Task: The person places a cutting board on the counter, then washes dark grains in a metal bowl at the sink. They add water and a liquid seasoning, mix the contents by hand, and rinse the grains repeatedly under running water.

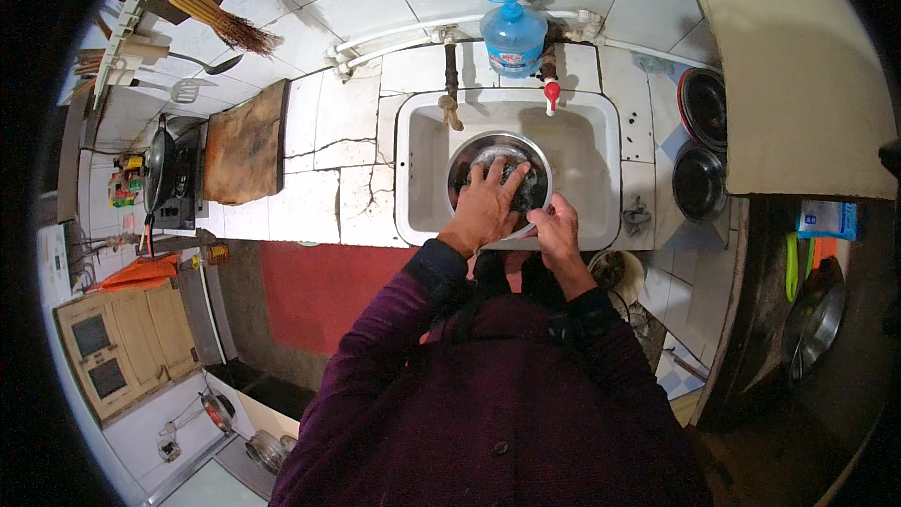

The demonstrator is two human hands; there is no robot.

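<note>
A round metal bowl (459,156) sits in the white sink (588,155), with whitish suds or water inside it. My left hand (487,201) reaches into the bowl, its fingers spread over a dark area. Whether something lies under that palm is hidden. At the bowl's near right edge, my right hand (558,232) grips the rim between thumb and fingers. Above the sink's back edge are a brownish metal tap (450,102) and a tap with a red handle (552,93). Between them stands a blue pump bottle (513,39) bearing writing.
Left of the sink, cracked white tiles (310,204) lead to a wooden board (244,141) and a wok (160,162) on a stove. Dark pans (698,182) sit at the right near a cream panel (809,77). Below them is a light bucket (619,271).
</note>
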